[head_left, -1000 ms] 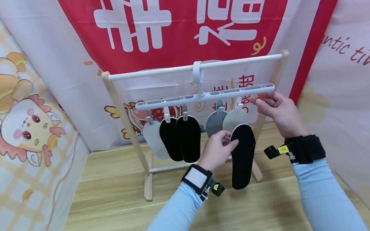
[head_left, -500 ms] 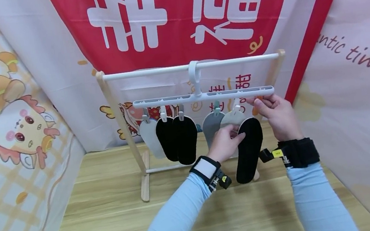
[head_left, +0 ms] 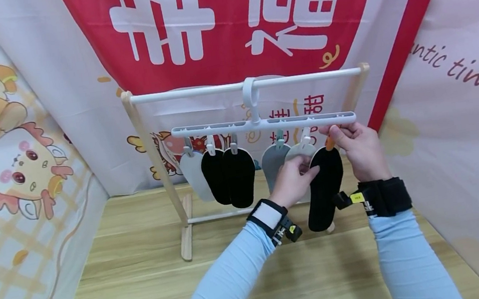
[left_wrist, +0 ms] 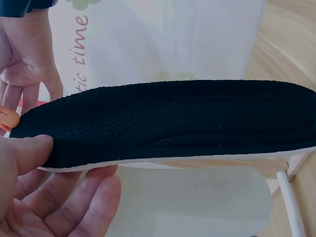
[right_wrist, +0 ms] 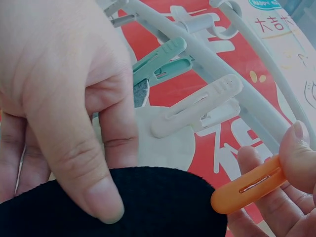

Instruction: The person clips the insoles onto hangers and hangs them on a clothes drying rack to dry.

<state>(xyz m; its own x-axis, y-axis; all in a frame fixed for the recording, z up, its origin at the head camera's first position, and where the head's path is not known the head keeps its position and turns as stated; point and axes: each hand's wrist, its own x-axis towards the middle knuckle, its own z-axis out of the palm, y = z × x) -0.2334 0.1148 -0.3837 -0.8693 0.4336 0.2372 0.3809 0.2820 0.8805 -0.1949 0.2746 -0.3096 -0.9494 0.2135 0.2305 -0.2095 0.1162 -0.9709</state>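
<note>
My left hand pinches the upper end of a black insole with a pale edge, thumb on the black face. My right hand pinches an orange clip between thumb and fingers, below the right end of a white hanger. In the right wrist view the clip's tip meets the insole's top edge; whether it grips the edge I cannot tell. Just behind my left hand, a pale insole hangs from a white clip. Beside it a grey insole hangs from a green clip.
Two black insoles and a pale one hang from clips on the hanger's left half. The hanger hooks over the white bar of a small wooden rack, standing on a wood-grain surface. Printed cloth walls surround it.
The black insole in my left hand has moved right and up, its top end now at the orange clip. My right hand has stayed by the hanger's right end. The camera view shifted slightly.
</note>
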